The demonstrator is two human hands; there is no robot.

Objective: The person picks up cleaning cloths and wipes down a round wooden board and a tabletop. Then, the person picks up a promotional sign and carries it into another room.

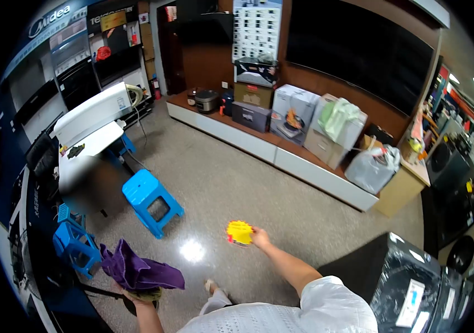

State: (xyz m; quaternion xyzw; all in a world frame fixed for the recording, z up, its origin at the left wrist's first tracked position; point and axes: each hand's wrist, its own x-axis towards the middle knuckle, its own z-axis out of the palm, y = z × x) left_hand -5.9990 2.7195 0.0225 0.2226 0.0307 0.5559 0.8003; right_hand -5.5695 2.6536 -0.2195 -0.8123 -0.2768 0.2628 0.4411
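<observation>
My right hand [260, 237] reaches forward over the floor, fingers closed on the edge of a yellow starburst-shaped price tag [240, 232] with a red rim. Its printing is too small to read. At the lower left, a bunched purple cloth [137, 269] lies over my left hand [140, 298], which is closed under it. Something greenish shows beneath the cloth, but I cannot make out what it is. The cloth hides most of my left fingers.
A blue stool [151, 200] stands ahead, more blue stools [79, 244] at left beside a white table [101, 139] bearing an air conditioner unit [92, 114]. Boxes line a long low cabinet [259, 147]. A dark wrapped appliance [384, 277] stands close at my right.
</observation>
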